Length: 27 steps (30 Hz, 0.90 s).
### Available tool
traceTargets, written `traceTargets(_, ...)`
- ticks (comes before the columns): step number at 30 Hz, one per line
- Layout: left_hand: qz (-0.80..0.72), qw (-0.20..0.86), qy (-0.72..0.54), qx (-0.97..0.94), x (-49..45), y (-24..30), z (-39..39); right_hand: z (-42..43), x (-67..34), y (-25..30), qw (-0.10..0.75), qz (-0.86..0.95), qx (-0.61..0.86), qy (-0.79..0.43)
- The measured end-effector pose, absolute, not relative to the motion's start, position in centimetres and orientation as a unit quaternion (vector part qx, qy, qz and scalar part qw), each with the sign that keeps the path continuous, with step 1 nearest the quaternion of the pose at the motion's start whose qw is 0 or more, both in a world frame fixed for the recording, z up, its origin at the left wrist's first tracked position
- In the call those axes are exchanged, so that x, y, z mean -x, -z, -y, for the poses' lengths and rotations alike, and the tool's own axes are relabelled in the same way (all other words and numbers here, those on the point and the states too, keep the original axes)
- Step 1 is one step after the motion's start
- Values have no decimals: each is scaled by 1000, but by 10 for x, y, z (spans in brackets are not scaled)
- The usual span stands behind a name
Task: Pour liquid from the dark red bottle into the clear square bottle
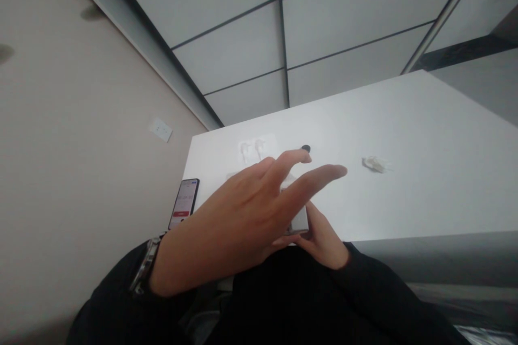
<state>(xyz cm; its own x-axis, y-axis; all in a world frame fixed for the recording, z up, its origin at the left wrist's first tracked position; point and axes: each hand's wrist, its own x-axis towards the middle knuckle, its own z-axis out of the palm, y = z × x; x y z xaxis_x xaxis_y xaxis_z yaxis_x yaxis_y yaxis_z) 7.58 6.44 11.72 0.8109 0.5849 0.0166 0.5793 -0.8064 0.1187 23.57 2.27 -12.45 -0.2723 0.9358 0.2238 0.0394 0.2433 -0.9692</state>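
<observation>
My left hand (238, 215) is raised over the near edge of the white table (404, 135), fingers stretched out and apart, with a watch on its wrist. My right hand (324, 237) lies mostly hidden behind it at the table's edge and grips a small white box (298, 221). Just beyond my fingers a clear packet with white earphones (253, 150) lies flat on the table. A small black round piece (306, 148) sits next to it.
A phone (184, 203) with a lit screen lies at the table's left corner. A crumpled bit of white wrapping (374, 163) rests further right. A beige wall with a socket (160, 129) runs along the left, glass panels behind.
</observation>
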Motion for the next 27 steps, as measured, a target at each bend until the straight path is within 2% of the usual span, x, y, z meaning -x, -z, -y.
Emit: traceTargets(27, -280, 20, 31, -959, -90, -125, -70, -28, -234, 101, 466, 650, 385, -461)
